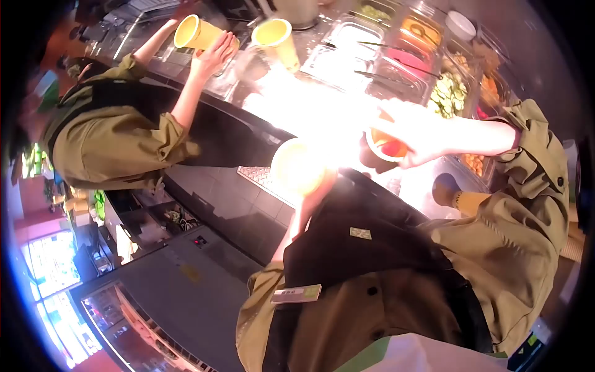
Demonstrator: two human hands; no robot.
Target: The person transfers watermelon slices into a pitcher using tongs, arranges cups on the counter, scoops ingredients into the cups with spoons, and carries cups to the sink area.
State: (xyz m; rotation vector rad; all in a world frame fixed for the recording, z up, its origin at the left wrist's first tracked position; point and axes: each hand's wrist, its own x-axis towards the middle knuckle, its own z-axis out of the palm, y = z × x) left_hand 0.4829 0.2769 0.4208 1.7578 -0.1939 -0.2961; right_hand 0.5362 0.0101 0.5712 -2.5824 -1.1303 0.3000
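Observation:
My left hand [314, 199] is wrapped round the underside of a pale yellow paper bowl [294, 170], held over the counter's near edge; strong glare hides what is in it. To its right, my right hand [421, 133] grips the rim of a dark round container [375, 158] with something red-orange inside. This container is tilted, its opening partly facing me. The fingertips of my right hand are washed out by the light. Between the two hands there is a small gap.
Clear food tubs fill the counter: sliced green vegetables [449, 94], a pink food [409, 62], an orange one [421, 30]. Tong handles lie across some. On the left, a co-worker [124, 136] holds a yellow paper cup [188, 32]; another yellow cup [273, 34] is nearby.

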